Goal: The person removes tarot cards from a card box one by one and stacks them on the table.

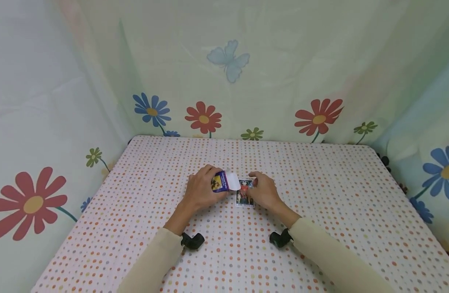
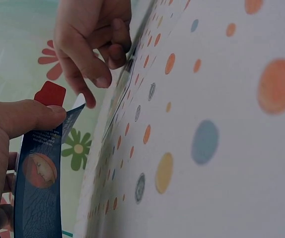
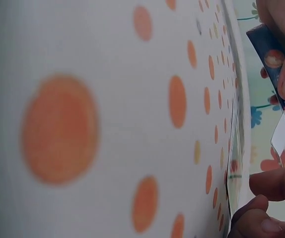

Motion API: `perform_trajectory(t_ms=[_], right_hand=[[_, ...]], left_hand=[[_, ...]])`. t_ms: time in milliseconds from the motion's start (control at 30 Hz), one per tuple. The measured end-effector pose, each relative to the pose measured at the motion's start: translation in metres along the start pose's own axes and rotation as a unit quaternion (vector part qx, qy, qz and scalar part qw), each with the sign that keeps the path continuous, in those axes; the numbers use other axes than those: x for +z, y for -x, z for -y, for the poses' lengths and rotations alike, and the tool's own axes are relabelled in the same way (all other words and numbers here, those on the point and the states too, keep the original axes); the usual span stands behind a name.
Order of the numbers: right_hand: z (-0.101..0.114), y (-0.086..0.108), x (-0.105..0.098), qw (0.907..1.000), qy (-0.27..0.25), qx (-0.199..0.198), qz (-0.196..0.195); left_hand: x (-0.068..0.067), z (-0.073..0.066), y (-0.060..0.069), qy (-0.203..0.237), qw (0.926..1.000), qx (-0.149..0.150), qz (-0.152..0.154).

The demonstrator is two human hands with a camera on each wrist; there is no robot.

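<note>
Partly hidden box [image 1: 219,182] gripped by left hand [image 1: 202,188], loose-fingered right hand [image 1: 265,191] obscuring card's edge [image 1: 243,198].

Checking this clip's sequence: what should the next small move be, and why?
Probably, the right hand should pinch the card: it lies face up on the spotted tablecloth close by, while the left hand holds the box with its white flap open.

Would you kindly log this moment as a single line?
Left hand: holds blue box, flap open | Right hand: over picture card, contact unclear | Card: face up on dotted tablecloth
</note>
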State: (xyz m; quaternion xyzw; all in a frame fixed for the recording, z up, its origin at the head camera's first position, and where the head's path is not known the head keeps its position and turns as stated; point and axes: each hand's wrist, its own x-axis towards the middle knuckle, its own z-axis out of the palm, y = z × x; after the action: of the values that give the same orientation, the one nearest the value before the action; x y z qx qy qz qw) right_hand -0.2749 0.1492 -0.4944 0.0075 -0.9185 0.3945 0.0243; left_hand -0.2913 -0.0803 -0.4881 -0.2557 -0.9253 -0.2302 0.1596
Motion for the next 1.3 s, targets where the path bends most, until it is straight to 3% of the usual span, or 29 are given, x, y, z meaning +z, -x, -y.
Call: perform_trajectory(t_ms=[400, 933, 1300], right_hand=[[0.005, 0.003, 0.002, 0.9997, -0.013, -0.016, -0.011], [0.011, 0.007, 0.001, 0.9947, -0.091, -0.024, -0.041], [0.013, 0.009, 0.006, 0.9906, -0.117, -0.034, -0.062]], left_hand=[[0.002, 0.001, 0.001, 0.004, 1.0000, 0.002, -0.004], [0.001, 0.000, -0.001, -0.004, 1.0000, -0.002, -0.004], [0.002, -0.002, 0.001, -0.009, 1.0000, 0.004, -0.001]])
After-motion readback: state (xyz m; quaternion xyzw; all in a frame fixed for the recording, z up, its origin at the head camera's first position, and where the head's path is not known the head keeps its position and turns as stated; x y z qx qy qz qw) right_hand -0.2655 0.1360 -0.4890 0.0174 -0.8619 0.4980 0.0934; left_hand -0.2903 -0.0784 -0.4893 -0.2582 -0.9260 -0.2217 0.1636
